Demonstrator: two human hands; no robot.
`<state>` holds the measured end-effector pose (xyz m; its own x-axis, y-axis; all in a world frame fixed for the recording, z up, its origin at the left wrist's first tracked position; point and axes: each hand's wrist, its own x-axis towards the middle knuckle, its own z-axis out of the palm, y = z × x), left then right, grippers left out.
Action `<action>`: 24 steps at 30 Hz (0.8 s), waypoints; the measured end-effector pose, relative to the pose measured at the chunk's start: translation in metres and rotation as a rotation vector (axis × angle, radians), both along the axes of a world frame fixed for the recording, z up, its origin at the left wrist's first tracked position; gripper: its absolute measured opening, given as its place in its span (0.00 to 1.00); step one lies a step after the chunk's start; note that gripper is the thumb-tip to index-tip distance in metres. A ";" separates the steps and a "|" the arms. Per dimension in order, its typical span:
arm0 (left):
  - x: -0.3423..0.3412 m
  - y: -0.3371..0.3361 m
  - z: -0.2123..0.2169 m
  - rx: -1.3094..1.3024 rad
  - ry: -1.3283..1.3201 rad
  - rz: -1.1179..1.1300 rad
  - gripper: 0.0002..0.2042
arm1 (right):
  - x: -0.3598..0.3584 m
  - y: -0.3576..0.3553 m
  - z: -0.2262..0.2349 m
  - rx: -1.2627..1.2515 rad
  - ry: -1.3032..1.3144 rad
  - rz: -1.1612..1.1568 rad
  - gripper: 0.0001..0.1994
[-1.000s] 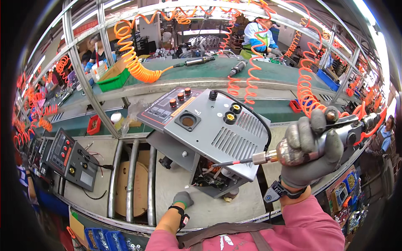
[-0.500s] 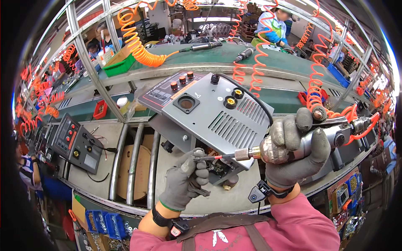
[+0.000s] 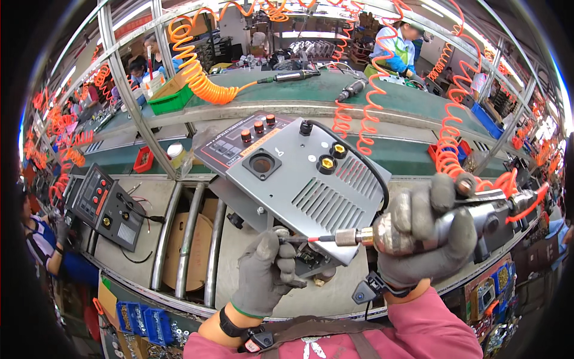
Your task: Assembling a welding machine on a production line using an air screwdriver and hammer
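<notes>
My right hand (image 3: 426,242), in a grey work glove, grips a pneumatic screwdriver (image 3: 487,220) held sideways, its nose pointing left. A long thin bit (image 3: 304,239) with a red band sticks out of the knurled collar. My gloved left hand (image 3: 260,276) is closed with thumb and fingers pinched round the bit's tip; whether a screw is there I cannot tell. Just beyond lies a tilted grey metal machine housing (image 3: 284,176) with louvre slots, brass-coloured sockets and a black cable. Its dark control panel (image 3: 236,143) carries orange-topped knobs. Some inner parts show below the housing's near edge.
A similar machine (image 3: 110,206) stands at left beyond metal rollers (image 3: 188,239). Coiled orange air hoses (image 3: 200,78) hang overhead. Blue bins (image 3: 143,320) of small hardware sit below the near edge. Across the green bench, a person (image 3: 397,51) works.
My view has shifted slightly. The screwdriver and both hands sit a little lower in the picture, with the bit still at my left fingers. The housing is barely changed.
</notes>
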<state>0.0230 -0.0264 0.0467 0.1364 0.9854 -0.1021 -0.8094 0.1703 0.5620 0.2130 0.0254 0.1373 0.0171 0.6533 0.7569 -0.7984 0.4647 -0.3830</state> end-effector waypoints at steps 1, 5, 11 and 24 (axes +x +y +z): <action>0.002 -0.003 0.006 0.006 0.179 0.086 0.24 | 0.000 -0.001 0.009 -0.018 -0.012 -0.017 0.14; -0.009 0.008 -0.011 0.082 0.422 0.356 0.29 | -0.018 0.020 0.035 0.061 0.013 0.022 0.11; 0.001 0.037 -0.009 -0.132 0.397 0.388 0.22 | -0.024 0.052 0.034 -0.088 -0.317 0.009 0.13; 0.009 0.051 -0.005 -0.135 0.301 0.347 0.27 | -0.060 0.076 0.047 -0.260 -0.541 0.023 0.18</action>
